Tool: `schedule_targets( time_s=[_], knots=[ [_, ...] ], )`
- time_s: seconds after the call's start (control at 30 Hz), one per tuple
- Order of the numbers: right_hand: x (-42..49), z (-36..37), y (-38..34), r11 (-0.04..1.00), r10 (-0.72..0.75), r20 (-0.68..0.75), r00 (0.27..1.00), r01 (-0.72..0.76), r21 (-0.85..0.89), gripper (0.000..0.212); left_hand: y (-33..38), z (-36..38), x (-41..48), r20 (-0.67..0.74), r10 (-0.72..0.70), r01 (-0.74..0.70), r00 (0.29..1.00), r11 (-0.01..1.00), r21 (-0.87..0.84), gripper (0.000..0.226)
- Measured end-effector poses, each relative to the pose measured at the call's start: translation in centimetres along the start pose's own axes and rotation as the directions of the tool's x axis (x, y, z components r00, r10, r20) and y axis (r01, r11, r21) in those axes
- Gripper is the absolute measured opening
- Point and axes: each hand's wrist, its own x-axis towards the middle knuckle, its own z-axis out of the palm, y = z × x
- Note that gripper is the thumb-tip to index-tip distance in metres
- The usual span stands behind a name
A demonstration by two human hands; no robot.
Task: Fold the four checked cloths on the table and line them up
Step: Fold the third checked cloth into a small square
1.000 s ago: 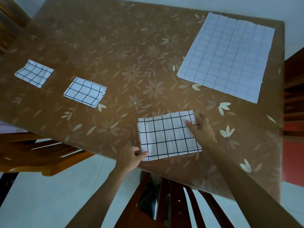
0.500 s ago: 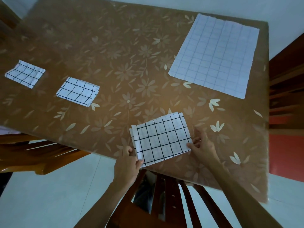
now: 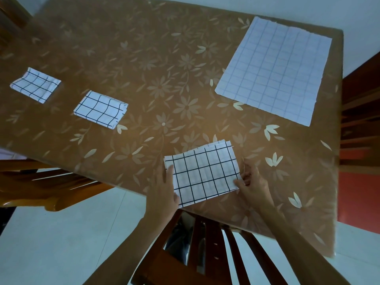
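Four white cloths with dark checks lie on the brown flowered table. Two small folded ones sit at the far left and left of centre. A large cloth lies flat and unfolded at the back right. A partly folded cloth lies at the table's front edge, its layers slightly offset at the far side. My left hand holds its left edge, thumb on the near left corner. My right hand pinches its near right corner.
A wooden chair back stands right below the front edge, under my arms. Another chair is at the front left, and dark wooden furniture stands past the table's right edge. Pale floor shows below.
The partly folded cloth has slid toward the front edge. My right hand moved from its far right corner down to the near right corner; my left hand stayed at the left edge.
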Motion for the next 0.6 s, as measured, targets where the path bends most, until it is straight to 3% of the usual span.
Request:
schedule_targets(
  time_s=[0.07,0.13,0.33,0.43,0.5,0.6],
  knots=[
    [0.0,0.3,0.1,1.000,-0.023,-0.008,1.000,0.022,-0.015,0.050,0.6,0.9,0.2,-0.015,0.240,-0.239,0.971,0.969,0.062,0.071],
    [0.1,0.4,0.3,0.999,-0.046,-0.014,0.999,0.046,-0.022,0.053,1.2,2.1,0.7,0.017,0.337,-0.337,0.941,0.936,0.103,0.059],
    [0.3,0.5,0.4,0.992,-0.077,-0.036,0.996,0.073,-0.108,0.046,0.0,4.4,1.9,0.128,0.312,-0.332,0.941,0.924,0.187,0.061],
    [0.7,1.9,-0.7,0.888,-0.322,-0.178,0.930,0.231,-0.398,0.043,-0.8,4.8,1.4,0.135,0.310,-0.332,0.941,0.922,0.199,0.062],
    [1.4,3.9,-2.7,0.799,-0.434,-0.076,0.898,0.344,-0.493,0.046,-0.6,5.0,1.3,0.120,0.289,-0.309,0.950,0.930,0.197,0.063],
    [2.7,8.3,-4.3,0.712,-0.472,0.181,0.863,0.494,-0.500,0.059,-0.3,5.3,1.2,0.109,0.267,-0.284,0.957,0.939,0.193,0.064]
  ],
)
